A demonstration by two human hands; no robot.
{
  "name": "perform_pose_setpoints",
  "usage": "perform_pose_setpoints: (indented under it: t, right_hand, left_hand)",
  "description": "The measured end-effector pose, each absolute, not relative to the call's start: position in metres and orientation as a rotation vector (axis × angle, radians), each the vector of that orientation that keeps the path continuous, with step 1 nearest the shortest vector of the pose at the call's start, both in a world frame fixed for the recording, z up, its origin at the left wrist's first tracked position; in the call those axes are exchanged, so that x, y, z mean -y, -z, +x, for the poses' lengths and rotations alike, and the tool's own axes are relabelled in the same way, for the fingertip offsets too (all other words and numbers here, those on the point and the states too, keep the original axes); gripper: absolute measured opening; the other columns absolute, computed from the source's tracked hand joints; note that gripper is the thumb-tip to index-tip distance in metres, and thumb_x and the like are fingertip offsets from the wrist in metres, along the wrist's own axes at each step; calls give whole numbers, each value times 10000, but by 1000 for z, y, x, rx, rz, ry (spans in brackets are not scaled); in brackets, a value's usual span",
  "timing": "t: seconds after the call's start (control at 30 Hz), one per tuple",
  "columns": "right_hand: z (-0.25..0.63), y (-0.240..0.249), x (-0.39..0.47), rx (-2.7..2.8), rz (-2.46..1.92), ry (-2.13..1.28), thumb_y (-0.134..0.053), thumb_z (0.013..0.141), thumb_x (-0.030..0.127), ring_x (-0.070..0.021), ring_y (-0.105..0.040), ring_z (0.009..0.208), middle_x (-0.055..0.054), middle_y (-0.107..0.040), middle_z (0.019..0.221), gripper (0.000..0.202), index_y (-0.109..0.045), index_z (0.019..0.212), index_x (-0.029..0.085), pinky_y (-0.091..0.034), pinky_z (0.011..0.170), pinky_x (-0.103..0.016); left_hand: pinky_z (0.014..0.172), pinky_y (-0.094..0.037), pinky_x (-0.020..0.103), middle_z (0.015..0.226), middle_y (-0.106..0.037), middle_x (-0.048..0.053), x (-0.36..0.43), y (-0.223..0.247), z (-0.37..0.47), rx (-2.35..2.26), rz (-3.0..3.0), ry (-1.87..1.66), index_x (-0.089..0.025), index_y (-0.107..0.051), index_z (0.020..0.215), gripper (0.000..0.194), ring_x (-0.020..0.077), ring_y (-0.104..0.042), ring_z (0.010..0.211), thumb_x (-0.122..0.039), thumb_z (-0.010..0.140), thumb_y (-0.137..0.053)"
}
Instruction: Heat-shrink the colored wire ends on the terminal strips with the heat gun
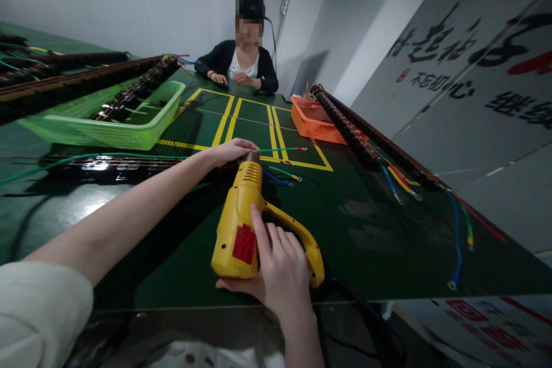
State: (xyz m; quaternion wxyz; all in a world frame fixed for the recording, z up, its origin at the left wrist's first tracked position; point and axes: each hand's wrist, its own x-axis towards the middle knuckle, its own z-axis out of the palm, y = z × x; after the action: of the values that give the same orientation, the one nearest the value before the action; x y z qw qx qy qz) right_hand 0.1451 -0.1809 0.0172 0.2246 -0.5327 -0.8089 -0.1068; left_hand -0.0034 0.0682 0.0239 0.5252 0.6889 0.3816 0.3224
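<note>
My right hand (pixel 280 259) is wrapped round the body of a yellow heat gun (pixel 237 218) with a red label, its index finger laid along the side. The gun's metal nozzle points away from me. Beside the nozzle, my left hand (pixel 235 150) is closed on a green wire (pixel 280 151) that ends in a red sleeve and ring lug; the nozzle partly hides the fingertips. Just below lie another green wire (pixel 284 173) and a blue wire (pixel 278 179), both with ring lugs. A dark cable bundle (pixel 107 165) stretches to the left under my left forearm.
A green basket (pixel 159 121) with dark bundles stands at the left, an orange basket (pixel 310 121) at the right. More bundles (pixel 349 123) with coloured, lugged wires lie right. Yellow tape marks the green table (pixel 388 264). A person (pixel 245 63) sits across it.
</note>
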Motion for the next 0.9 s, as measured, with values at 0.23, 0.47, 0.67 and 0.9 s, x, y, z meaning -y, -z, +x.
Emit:
perform_pose_setpoints:
  t: [0.23,0.47,0.67,0.9]
  right_hand:
    - [154,-17,178,2226,-1511,282,-466,643,794,-224,-557,750,-72,-590,884,1061,-214,1439,139,-387,665,-346]
    - [154,-14,178,2227,-1518,300,-481,633,789,-226,-549,749,-65,-578,881,1067,-207,1440,148,-394,660,-350]
    - [154,-15,179,2231,-1524,274,-492,661,756,-222,-547,772,-65,-583,899,1038,-187,1446,149,-404,701,-360]
    - [158,-17,179,2228,-1514,288,-488,649,772,-225,-564,777,-68,-602,910,1050,-202,1443,148,-405,694,-351]
  left_hand:
    - [763,-439,257,842,-636,15,-64,-31,-2,-866,1809,-785,-159,-601,942,307,150,-576,794,-181,673,-453]
    - [866,-413,273,1003,-679,54,-70,-32,-1,-893,1816,-664,-136,-687,921,335,203,-581,955,-320,725,-488]
    - [781,-433,273,1039,-671,79,-69,-30,-4,-1086,1691,-652,-138,-686,949,499,226,-584,943,-553,693,-579]
    - [853,-419,269,1061,-667,69,-70,-30,-4,-955,1700,-665,-150,-685,944,520,220,-576,986,-599,703,-582]
